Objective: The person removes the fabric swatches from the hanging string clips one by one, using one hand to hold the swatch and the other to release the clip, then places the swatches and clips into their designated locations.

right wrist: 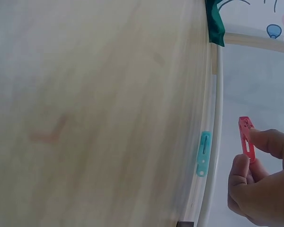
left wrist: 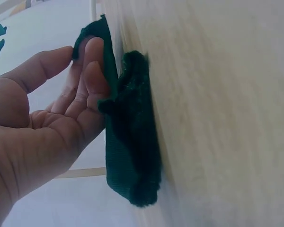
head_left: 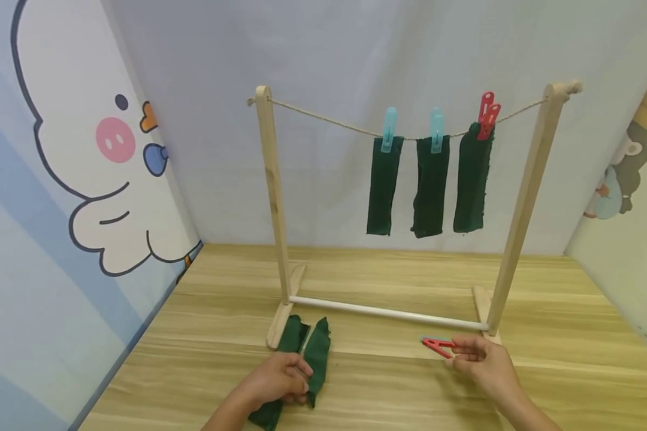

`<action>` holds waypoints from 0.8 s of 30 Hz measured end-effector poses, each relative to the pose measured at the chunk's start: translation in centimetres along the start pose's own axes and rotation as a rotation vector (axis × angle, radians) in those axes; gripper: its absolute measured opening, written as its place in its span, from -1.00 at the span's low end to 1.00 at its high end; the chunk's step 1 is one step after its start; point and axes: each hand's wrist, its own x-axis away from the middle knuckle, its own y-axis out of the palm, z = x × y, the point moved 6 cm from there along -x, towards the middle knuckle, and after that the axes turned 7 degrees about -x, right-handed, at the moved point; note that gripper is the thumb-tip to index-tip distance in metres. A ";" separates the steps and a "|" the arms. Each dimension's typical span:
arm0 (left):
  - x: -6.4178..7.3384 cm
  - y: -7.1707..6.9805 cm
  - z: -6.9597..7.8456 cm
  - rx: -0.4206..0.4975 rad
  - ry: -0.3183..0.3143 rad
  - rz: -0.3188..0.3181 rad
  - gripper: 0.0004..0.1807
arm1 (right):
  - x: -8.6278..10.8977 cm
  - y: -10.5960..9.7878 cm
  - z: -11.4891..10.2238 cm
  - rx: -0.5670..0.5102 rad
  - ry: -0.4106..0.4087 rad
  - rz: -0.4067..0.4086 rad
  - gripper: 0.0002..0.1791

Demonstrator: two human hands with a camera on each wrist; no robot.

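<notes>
My right hand (head_left: pixel 485 362) pinches a red clothespin (head_left: pixel 437 346) between thumb and fingers above the table, near the rack's right foot. In the right wrist view a blue clothespin (right wrist: pixel 203 153) lies on the table beside the rack's bottom bar, apart from that hand. At the front left, my left hand (head_left: pixel 277 380) holds a dark green cloth strip (head_left: pixel 317 353) by its edge. In the left wrist view the thumb meets that strip's edge (left wrist: pixel 92 30), with the fingers behind it. Another green strip (head_left: pixel 266 414) lies on the table under this hand, partly hidden by it.
A wooden rack (head_left: pixel 274 185) stands on the wooden table (head_left: pixel 388 389), with a sagging rope (head_left: pixel 323 118) between its posts. Three green strips (head_left: pixel 430 191) hang there, two by blue clothespins (head_left: pixel 389 129) and the right one by red clothespins (head_left: pixel 487 117). Cartoon-printed sheets surround the table.
</notes>
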 end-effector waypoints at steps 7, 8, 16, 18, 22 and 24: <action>-0.3 0.1 0.4 0.126 0.050 -0.024 -0.78 | -0.4 0.2 0.8 0.022 0.012 -0.034 -0.58; -0.3 0.0 0.4 0.131 0.049 -0.024 -0.77 | -0.4 0.2 0.8 0.031 0.012 -0.042 -0.58; 0.3 -0.4 -0.2 0.015 0.008 0.009 -0.81 | -0.6 0.2 1.3 0.073 0.022 -0.062 -0.58; 0.4 -0.4 -0.3 -0.011 0.000 0.015 -0.83 | -0.7 0.1 1.4 0.080 0.032 -0.062 -0.58; 0.7 -0.4 -0.3 -0.080 -0.031 0.032 -0.88 | -0.8 0.2 1.5 0.094 0.032 -0.078 -0.58; 0.8 -0.4 -0.4 -0.107 -0.051 0.031 -0.88 | -0.8 0.3 1.6 0.104 0.028 -0.086 -0.58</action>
